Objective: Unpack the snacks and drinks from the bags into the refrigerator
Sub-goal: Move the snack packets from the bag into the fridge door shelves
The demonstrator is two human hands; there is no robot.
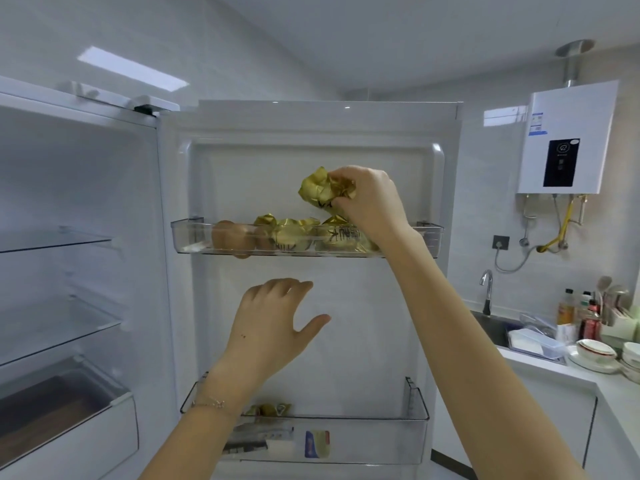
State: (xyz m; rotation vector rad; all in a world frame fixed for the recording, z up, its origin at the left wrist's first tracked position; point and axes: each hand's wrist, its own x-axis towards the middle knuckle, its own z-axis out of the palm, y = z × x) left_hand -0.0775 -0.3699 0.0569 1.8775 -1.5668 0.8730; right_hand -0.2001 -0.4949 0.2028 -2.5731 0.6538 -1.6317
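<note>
The refrigerator stands open, its door [311,161] swung out in front of me. My right hand [370,199] pinches a gold-wrapped snack [320,188] just above the clear upper door shelf [194,237]. That shelf holds several more gold-wrapped snacks [294,233] and brown eggs [228,237] at its left. Below the shelf, my left hand [273,323] hovers with fingers relaxed and thumb spread, holding nothing. The lower door shelf [415,438] contains a few gold snacks [270,408] and small packets [317,443].
The fridge interior at the left has glass shelves [55,239] and a drawer [69,410]. To the right are a water heater [568,136], a sink with faucet [486,292], and a counter with bottles [568,306] and bowls [595,353].
</note>
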